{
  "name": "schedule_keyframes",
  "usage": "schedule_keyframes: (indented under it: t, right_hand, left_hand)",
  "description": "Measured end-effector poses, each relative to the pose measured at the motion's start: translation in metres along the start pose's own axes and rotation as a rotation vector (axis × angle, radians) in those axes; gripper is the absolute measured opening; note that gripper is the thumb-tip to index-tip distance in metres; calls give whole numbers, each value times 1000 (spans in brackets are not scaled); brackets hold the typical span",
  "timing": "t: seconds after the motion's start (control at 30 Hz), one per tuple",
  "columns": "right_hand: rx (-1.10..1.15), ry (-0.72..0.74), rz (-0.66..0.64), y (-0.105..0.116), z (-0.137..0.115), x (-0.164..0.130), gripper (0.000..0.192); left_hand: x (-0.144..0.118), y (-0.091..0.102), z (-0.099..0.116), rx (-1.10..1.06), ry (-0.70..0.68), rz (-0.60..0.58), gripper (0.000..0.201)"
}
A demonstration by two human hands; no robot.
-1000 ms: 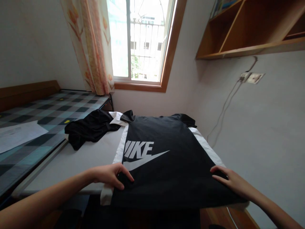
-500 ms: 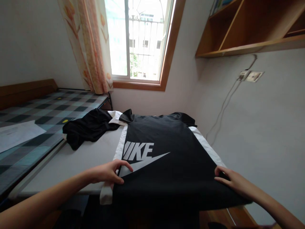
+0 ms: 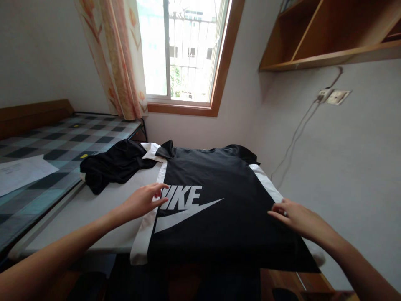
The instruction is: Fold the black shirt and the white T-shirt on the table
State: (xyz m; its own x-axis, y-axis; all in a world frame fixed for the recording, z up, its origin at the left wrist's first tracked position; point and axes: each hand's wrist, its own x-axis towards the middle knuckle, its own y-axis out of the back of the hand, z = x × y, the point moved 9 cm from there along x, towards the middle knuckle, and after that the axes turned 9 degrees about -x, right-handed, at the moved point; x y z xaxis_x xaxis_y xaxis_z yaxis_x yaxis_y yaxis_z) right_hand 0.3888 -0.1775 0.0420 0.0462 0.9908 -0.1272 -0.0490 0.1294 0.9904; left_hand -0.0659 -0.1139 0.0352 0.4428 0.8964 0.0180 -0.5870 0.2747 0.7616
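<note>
Both bare forearms reach forward, well apart. Left hand (image 3: 142, 201): palm down, fingers loosely extended and slightly spread, pointing right. Right hand (image 3: 294, 217): palm down, fingers extended, pointing left. Neither hand gripping.

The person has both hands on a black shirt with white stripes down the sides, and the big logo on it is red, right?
Not quite. The logo on the black shirt is white, not red, as the head view shows. The rest holds: white side stripes, the left hand at one edge and the right hand at the other.
</note>
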Motion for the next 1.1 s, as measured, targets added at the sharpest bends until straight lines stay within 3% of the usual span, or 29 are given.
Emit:
schedule_keyframes:
  t: [0.1, 0.17, 0.27, 0.47, 0.57, 0.7, 0.77, 0.87, 1.0, 1.1]
  right_hand:
    - [73, 119, 43, 24, -59, 34, 31]
    - [154, 166, 67, 35, -95, 64, 28]
    - [249, 200, 113, 45, -139, 116, 27]
    - [269, 85, 168, 28, -175, 195, 30]
    - [240, 28, 211, 9, -177, 205, 33]
    - [163, 25, 318, -5, -180, 204, 34]
    - [159, 30, 328, -9, -180, 204, 34]
    - [180, 34, 326, -10, -178, 206, 32]
    - [211, 24, 323, -11, -176, 208, 30]
    - [228, 1, 336, -13, -174, 210, 28]
  left_hand:
    - [28, -4, 5, 51, -183, 80, 47]
    - [45, -14, -2, 107, -205, 101, 54]
    - [61, -34, -17, 148, -177, 43, 61]
    - [62, -42, -28, 134, -180, 7, 57]
    - [82, -20, -39, 173, -175, 120, 52]
    - [127, 43, -67, 284, 10, 442, 44]
    - [148, 71, -80, 323, 123, 524, 42]
    - [178, 93, -92, 381, 199, 478, 40]
    - [212, 96, -104, 439, 212, 342, 42]
    - [237, 99, -113, 418, 226, 351, 52]
